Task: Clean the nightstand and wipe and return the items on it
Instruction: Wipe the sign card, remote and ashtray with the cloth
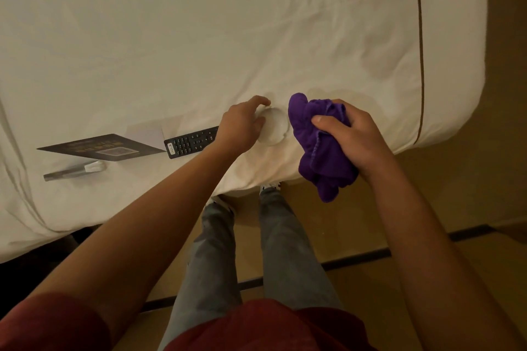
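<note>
Mid-frame, the left hand (242, 128) curls its fingers around a white round object (273, 129) lying on the bed (199, 37), while the right hand (353, 137) clutches a bunched purple cloth (316, 148); a remote (191, 142) and dark card (99, 147) rest at left.

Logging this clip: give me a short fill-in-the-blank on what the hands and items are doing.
1. The right hand grips a bunched ____ cloth.
2. The left hand rests on a round ____ object.
3. The remote lies on the ____, beside a dark card.

Missing: purple; white; bed
</note>
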The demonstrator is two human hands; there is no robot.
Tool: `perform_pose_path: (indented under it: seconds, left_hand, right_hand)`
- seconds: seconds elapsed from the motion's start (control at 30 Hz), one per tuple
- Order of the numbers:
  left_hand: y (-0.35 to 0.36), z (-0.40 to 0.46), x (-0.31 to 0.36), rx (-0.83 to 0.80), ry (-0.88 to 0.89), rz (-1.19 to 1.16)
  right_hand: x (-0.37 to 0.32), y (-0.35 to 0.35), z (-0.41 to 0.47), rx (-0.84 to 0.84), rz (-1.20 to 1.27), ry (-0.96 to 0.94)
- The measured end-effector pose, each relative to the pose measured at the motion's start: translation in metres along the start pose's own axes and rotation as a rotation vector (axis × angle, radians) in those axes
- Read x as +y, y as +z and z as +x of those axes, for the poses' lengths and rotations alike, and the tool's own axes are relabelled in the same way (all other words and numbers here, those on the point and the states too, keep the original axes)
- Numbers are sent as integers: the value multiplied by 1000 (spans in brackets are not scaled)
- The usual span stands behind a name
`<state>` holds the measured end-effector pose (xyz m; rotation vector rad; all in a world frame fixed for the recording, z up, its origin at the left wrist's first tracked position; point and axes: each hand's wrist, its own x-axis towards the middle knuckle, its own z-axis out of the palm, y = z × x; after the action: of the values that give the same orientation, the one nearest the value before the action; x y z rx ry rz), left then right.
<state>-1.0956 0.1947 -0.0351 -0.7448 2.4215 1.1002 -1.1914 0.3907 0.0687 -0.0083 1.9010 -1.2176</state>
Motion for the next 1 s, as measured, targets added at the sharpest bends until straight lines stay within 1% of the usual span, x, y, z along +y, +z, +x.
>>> perform_pose_path:
  seconds: [0.13,0.27,0.33,0.43,0.5,0.6,0.63,0.7,0.77,0.8,0.9,1.0]
  left_hand:
    - [7,0,-2,21,10,32]
    - [6,-5,2,46,64,113]
    - [6,-9,6,69,82,111]
    - [4,-12,10,94,80,57]
    - [-2,-14,14,151,55,4]
    - [-21,-15,25,190,-17,-162]
    - [-30,-15,29,165,-45,-258]
    - [-53,-19,39,30,-96,-469]
    - [-77,-29,47,-100,-56,-580]
    - [-89,-35,51,-139,-20,-636]
    - [-125,-59,68,-200,30,-789]
    - [-161,-89,84,-172,70,-742]
  right_hand:
    - [2,0,4,2,13,7]
    - [0,1,9,-3,23,2]
    - [-2,3,10,-20,26,0]
    - [-6,5,11,-37,32,-8]
    - [-10,6,10,-33,41,-14]
    - [-14,7,8,-24,108,-9]
    - [-17,8,7,-24,155,2]
    - [-23,9,3,-22,295,48]
    - [-32,13,-2,-54,465,89]
    - [-39,16,-6,-76,536,99]
    - [-65,31,-17,-123,669,124]
    - [-97,51,-31,-193,745,94]
